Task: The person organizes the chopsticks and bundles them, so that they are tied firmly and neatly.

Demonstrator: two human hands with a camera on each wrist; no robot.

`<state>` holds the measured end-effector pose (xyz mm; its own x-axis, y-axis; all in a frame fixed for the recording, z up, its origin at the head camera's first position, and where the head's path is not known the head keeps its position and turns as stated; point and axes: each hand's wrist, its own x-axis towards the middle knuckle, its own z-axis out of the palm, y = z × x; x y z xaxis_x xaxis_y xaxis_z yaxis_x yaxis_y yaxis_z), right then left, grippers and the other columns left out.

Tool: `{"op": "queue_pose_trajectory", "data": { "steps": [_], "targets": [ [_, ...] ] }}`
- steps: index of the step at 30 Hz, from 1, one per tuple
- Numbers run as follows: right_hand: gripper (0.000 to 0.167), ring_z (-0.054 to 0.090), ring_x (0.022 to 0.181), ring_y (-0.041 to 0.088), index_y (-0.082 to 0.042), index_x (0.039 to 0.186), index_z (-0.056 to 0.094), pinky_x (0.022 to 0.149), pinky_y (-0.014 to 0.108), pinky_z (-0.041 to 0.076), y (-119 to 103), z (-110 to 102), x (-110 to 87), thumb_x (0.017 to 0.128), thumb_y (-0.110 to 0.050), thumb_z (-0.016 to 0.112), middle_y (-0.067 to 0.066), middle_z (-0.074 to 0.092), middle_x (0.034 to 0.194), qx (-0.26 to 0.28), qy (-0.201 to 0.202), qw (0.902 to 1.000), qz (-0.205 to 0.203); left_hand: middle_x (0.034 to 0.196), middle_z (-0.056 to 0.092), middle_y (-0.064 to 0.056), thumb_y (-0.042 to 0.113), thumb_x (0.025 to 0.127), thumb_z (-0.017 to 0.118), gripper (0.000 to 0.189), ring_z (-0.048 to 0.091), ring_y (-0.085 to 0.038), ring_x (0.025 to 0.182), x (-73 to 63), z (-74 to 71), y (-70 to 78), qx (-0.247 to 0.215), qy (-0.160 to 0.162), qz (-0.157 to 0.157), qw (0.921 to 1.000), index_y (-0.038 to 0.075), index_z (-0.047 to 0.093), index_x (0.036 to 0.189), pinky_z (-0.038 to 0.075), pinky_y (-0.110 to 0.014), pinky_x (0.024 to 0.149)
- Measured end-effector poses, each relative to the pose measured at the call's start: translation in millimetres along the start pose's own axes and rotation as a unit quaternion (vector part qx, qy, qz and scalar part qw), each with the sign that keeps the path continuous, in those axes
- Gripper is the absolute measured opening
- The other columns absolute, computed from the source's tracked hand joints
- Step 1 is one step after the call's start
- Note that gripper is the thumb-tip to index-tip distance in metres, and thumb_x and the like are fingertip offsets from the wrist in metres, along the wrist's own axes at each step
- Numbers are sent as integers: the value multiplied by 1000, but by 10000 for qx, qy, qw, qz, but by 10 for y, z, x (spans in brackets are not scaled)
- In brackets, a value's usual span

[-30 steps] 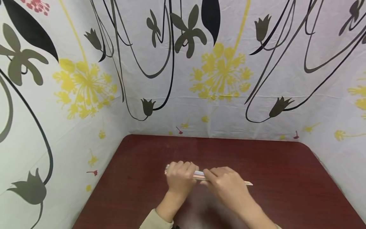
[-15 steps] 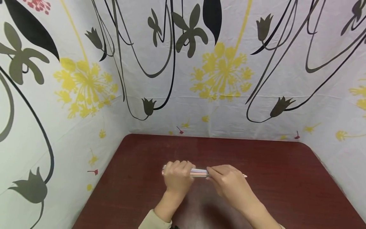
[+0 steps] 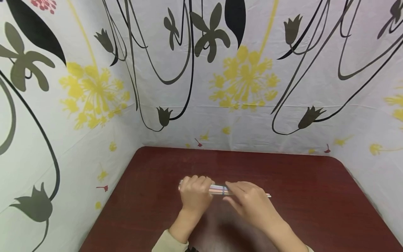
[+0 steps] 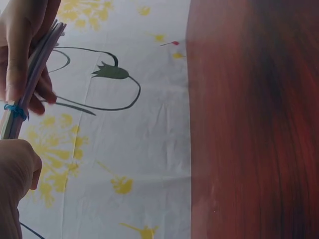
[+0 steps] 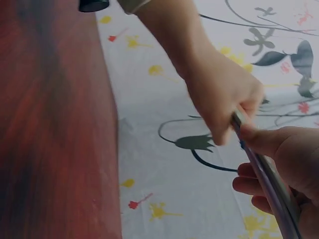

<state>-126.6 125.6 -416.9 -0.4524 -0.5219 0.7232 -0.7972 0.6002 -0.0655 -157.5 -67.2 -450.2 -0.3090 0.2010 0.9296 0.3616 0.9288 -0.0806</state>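
A bundle of slim pastel-coloured sticks (image 3: 216, 189) lies crosswise above the table, bound by a blue elastic band (image 4: 16, 110). My left hand (image 3: 195, 192) grips its left part, the fingers wrapped round it. On the other side of the band, my right hand (image 3: 251, 203) has its fingers over the bundle and its thumb lowered; thin tips stick out past it. The right wrist view shows the sticks (image 5: 271, 186) running between the right thumb and fingers. In the left wrist view a right fingertip (image 4: 15, 92) sits right by the band.
Below the hands spreads a dark red-brown table (image 3: 157, 210) with rounded far corners. White cloth (image 3: 201, 94) printed with flowers hangs behind it and at both sides. A small black object (image 5: 93, 5) shows near the left sleeve.
The bundle has become more level and shifted slightly left with both hands. My right fingers, earlier pinched together at the band, have spread apart, and the band shows left of them.
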Motion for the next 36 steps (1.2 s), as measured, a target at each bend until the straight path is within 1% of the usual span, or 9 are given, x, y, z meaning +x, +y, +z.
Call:
{"op": "queue_pose_trajectory", "data": {
  "steps": [3, 6, 10, 14, 18, 21, 24, 32, 36],
  "targets": [
    [23, 72, 80, 18, -6, 103, 76, 71, 38, 58, 11, -22, 0, 93, -25, 70, 1, 75, 94, -22, 107, 9999, -18, 46, 47, 5, 11, 69, 59, 19, 39, -15, 40, 15, 1, 16, -6, 71, -62, 10000, 18, 54, 52, 31, -31, 45],
    [34, 71, 75, 16, -9, 103, 79, 67, 37, 57, -14, 2, 11, 104, -33, 55, -2, 74, 95, -219, 114, 9996, -111, 44, 41, 6, 12, 67, 56, 22, 35, -14, 38, 26, 11, 64, 5, 235, 28, 9997, 19, 48, 49, 27, -29, 44],
    [27, 69, 69, 14, -13, 109, 79, 61, 33, 55, -74, 77, 36, 94, -33, 69, -4, 74, 96, -327, 6, 9994, -76, 44, 31, 7, 14, 69, 53, 28, 29, -12, 38, 20, 14, 110, 86, 200, 217, 9995, 20, 38, 46, 21, -26, 44],
    [42, 72, 77, 16, -12, 113, 77, 66, 36, 56, -71, 98, 23, 78, -33, 83, -2, 75, 100, -207, -152, 9996, 95, 44, 32, 6, 15, 71, 53, 28, 30, -13, 38, 3, 14, 89, 52, 145, 145, 9998, 19, 40, 46, 22, -28, 44],
    [38, 73, 83, 18, -9, 113, 77, 72, 40, 57, 8, 26, -16, 93, -41, 69, 1, 76, 100, -212, -193, 9993, 229, 45, 42, 5, 12, 73, 59, 24, 36, -15, 39, -5, 16, 17, -62, 180, -15, 9998, 17, 53, 51, 27, -30, 45],
    [39, 73, 80, 16, -9, 109, 78, 69, 39, 56, 101, -39, -26, 101, -42, 58, 0, 76, 96, -141, -139, 9993, 305, 47, 45, 4, 11, 79, 60, 27, 38, -16, 41, -3, 15, -52, -109, 218, -161, 9996, 16, 56, 53, 31, -31, 46],
    [38, 71, 75, 12, -10, 105, 78, 64, 34, 55, 181, -76, -35, 101, -42, 59, -4, 75, 92, -13, -52, 9996, 283, 47, 43, 4, 13, 86, 57, 35, 37, -16, 41, 2, 16, -105, -159, 279, -226, 9992, 16, 52, 52, 32, -31, 46],
    [38, 64, 69, 10, -11, 104, 79, 61, 29, 52, 298, -82, -83, 103, -41, 55, -6, 71, 89, 44, 473, 9989, -14, 56, 56, 6, 24, 98, 57, 38, 50, -15, 47, 22, 10, -154, -427, 118, 134, 9989, 16, 64, 61, 41, -30, 50],
    [39, 64, 68, 10, -10, 103, 79, 62, 30, 51, 328, -57, -91, 102, -40, 55, -5, 71, 88, -7, 808, 9967, -115, 59, 57, 6, 22, 92, 67, 25, 52, -14, 50, 28, -6, -193, -573, -112, 398, 9975, 17, 67, 67, 42, -29, 52]
  ]
}}
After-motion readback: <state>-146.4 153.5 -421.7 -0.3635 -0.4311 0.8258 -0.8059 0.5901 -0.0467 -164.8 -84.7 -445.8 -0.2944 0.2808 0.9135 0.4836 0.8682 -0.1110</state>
